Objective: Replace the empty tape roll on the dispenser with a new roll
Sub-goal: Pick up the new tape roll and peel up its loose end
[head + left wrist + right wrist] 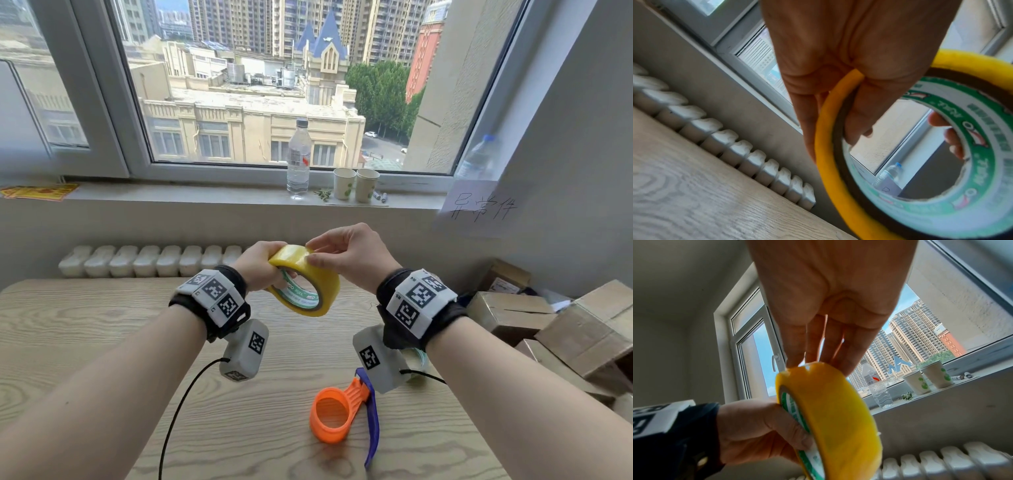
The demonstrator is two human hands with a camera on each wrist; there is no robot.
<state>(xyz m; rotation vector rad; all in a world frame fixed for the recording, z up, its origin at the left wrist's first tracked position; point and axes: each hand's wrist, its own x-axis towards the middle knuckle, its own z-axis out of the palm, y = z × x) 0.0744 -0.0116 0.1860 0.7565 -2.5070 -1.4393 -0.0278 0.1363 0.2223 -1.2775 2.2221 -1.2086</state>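
Both hands hold a yellow tape roll in the air above the desk.

Head view: the left hand (262, 265) grips the tape roll (305, 280), fingers through its core; the right hand (346, 255) has its fingertips on the top edge. The orange-and-blue dispenser (346, 416) lies on the desk (85, 342) below. Left wrist view: fingers curl round the roll's rim (838, 100). Right wrist view: nearly straight fingertips (840, 356) touch the roll's outer face.

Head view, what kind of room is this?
Probably a small office or packing room, high up in a city building. A wooden table stands under a window facing tower blocks, and cardboard boxes are stacked at the right.
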